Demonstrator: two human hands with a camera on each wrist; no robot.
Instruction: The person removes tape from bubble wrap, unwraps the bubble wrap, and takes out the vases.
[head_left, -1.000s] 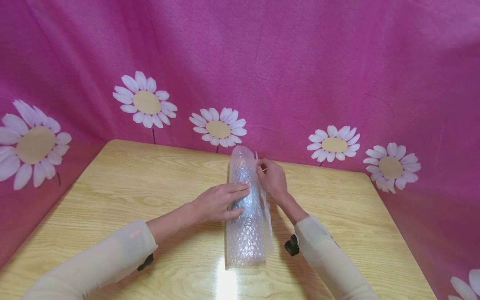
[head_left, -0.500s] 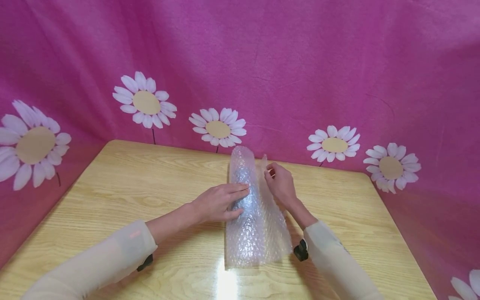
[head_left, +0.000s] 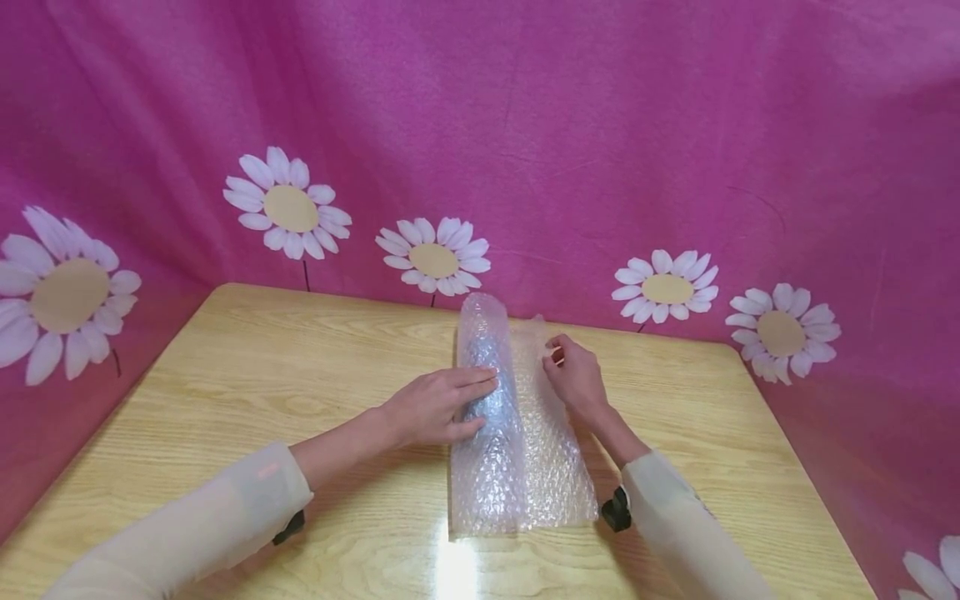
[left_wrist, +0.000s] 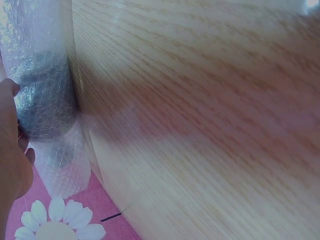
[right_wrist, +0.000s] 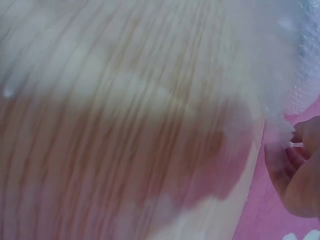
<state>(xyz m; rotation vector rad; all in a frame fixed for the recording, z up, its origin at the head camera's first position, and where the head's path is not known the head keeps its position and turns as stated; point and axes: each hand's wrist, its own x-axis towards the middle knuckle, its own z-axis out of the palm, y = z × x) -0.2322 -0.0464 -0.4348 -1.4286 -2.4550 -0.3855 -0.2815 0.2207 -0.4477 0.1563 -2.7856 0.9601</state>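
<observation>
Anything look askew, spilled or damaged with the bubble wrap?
Nothing spilled, and no clear damage. Only the loose flap looks askew: its free edge slants away from the roll, sitting farther out at the near end than toward the far end, where the right hand pinches it.

Fingers (left_wrist: 9,89) against bubble-wrapped bundle (left_wrist: 47,102), wooden table (left_wrist: 200,95)

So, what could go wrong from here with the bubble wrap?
Two possible risks:
1. The right hand pinches the flap near its far end only, so a pull there might skew or tear it.
2. The left hand rests on the roll; if it lifted while the flap was pulled, the roll could turn or slide on the table.
</observation>
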